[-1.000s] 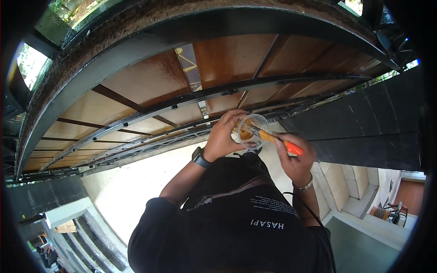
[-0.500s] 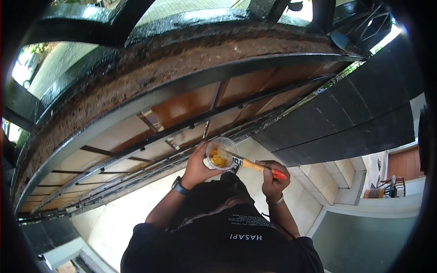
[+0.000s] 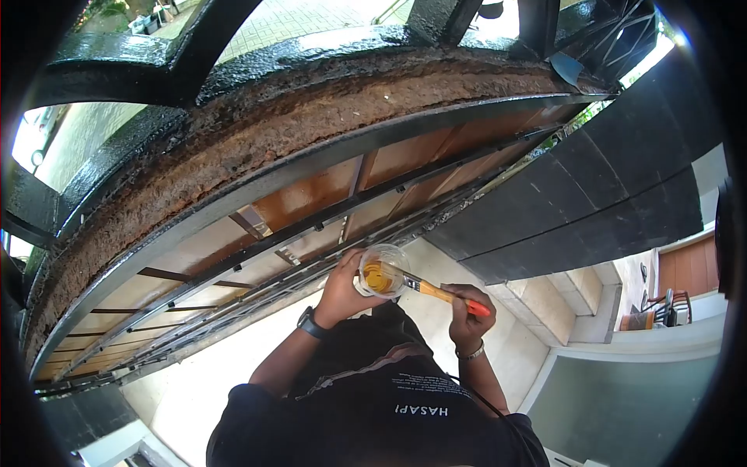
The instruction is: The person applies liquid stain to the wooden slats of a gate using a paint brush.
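My left hand (image 3: pixel 342 289) is wrapped round a clear plastic cup (image 3: pixel 387 257) with amber liquid (image 3: pixel 378 278) in its bottom. In my right hand (image 3: pixel 469 317) is a paintbrush (image 3: pixel 436 290) with a wooden handle, red at the end, and a metal ferrule. The brush points left, its bristle end inside the cup at the rim. How far the bristles reach into the liquid I cannot make out. Both hands are in front of my chest, below the wooden panels (image 3: pixel 311 194) of a gate.
Above the panels runs a rough, rust-brown ledge (image 3: pixel 327 128) beneath a black metal frame (image 3: pixel 117 70). A dark panelled wall (image 3: pixel 576 202) rises on the right, with pale steps (image 3: pixel 545 307) below it. A chair (image 3: pixel 671 306) stands at the far right.
My view has shifted slightly, so the gate sits a little differently in it. Both hands still hold the cup and paintbrush; the brush has tilted slightly within the cup.
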{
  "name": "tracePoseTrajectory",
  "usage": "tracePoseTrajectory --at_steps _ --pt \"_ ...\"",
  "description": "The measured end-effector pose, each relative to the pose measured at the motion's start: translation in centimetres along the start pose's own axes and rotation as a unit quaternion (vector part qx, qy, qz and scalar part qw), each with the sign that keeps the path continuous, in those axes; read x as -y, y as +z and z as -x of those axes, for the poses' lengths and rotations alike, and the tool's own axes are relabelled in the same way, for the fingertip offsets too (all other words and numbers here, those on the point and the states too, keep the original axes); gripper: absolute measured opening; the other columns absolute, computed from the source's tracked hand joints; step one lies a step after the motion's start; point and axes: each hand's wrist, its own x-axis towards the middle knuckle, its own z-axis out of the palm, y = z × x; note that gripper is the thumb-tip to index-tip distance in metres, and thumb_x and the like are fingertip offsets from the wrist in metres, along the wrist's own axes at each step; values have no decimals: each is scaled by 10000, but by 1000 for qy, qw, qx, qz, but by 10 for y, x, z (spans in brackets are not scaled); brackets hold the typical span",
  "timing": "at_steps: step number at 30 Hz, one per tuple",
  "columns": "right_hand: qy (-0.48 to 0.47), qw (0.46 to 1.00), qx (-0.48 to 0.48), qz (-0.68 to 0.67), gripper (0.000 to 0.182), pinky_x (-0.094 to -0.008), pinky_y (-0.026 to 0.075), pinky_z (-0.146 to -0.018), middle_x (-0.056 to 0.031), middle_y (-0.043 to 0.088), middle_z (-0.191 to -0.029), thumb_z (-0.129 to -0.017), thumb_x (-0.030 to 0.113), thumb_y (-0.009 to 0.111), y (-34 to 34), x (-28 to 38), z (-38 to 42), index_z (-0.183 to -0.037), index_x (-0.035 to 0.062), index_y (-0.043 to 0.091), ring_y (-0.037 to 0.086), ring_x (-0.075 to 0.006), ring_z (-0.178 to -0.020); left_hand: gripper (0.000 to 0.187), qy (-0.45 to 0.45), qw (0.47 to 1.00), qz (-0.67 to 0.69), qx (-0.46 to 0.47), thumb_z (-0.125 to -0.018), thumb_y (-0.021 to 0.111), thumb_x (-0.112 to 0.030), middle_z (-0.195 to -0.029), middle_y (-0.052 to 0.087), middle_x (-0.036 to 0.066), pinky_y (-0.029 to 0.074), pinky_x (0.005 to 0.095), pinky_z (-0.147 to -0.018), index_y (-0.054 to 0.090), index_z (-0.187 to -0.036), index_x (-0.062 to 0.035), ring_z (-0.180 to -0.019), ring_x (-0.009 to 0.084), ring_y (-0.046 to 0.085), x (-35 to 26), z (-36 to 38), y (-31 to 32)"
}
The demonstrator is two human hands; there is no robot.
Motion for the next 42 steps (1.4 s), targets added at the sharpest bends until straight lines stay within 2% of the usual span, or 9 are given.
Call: tracePoseTrajectory --at_steps 8,12,20,22,29,34,36,40,42 --pt "-40 996 19 76 105 -380 556 -791 -217 697 -921 -873 -31 580 -9 3 1 -977 -30 569 702 -310 -853 789 15 1000 -5 -1 -598 893 -341 -1229 573 193 459 384 -990 569 -1234 -6 -1148 338 573 3 4 7" --pt "58 985 -130 -95 88 -306 543 -778 -181 707 -913 -885 16 623 4 -13 15 -944 -44 599 703 -230 -863 788 8 1000 16 4 -592 899 -298 -1257 556 188 462 382 -991 563 -1243 -8 -1155 334 571 6 6 7" --pt "196 973 -116 -23 172 -306 533 -776 -117 645 -918 -954 107 595 7 -28 20 -1031 -45 572 668 -191 -834 787 -10 1000 11 -3 -600 891 -289 -1261 550 184 458 376 -995 556 -1249 2 -1158 332 566 2 12 5" --pt "292 914 -192 -208 176 -353 555 -797 -104 638 -992 -992 160 536 14 -19 11 -1018 -13 556 681 -212 -852 791 8 1000 -4 -10 -602 887 -292 -1260 548 189 459 375 -994 551 -1247 19 -1155 337 565 2 12 4" --pt "412 804 -160 -397 214 -349 550 -825 -80 658 -952 -991 283 565 9 -45 20 -1064 82 567 671 -198 -844 825 -16 999 15 -36 -598 883 -320 -1275 532 200 456 382 -993 531 -1258 27 -1172 347 549 3 16 7" --pt "400 800 -183 -407 285 -365 569 -818 -121 642 -956 -974 273 591 13 -43 17 -1109 26 545 680 -237 -871 813 4 999 21 -46 -602 887 -303 -1263 538 190 451 386 -997 533 -1255 29 -1162 342 553 6 13 8" --pt "364 857 -160 -329 292 -381 571 -833 -117 626 -1014 -973 263 593 14 -39 14 -1101 5 550 682 -253 -887 809 13 999 25 -43 -604 888 -294 -1258 540 187 450 388 -998 533 -1255 30 -1158 339 554 5 11 7" --pt "367 815 -202 -400 317 -398 570 -848 -115 600 -1075 -969 258 598 6 -46 17 -1104 -24 542 682 -266 -914 795 1 998 55 -42 -603 895 -267 -1228 557 169 456 385 -990 540 -1249 30 -1144 320 566 -2 -1 9" --pt "340 861 -200 -319 343 -403 570 -851 -115 583 -1105 -966 266 603 6 -40 14 -1119 -33 536 679 -272 -932 774 1 996 74 -41 -602 897 -243 -1202 564 164 468 373 -973 545 -1236 31 -1115 306 585 -5 -9 11"
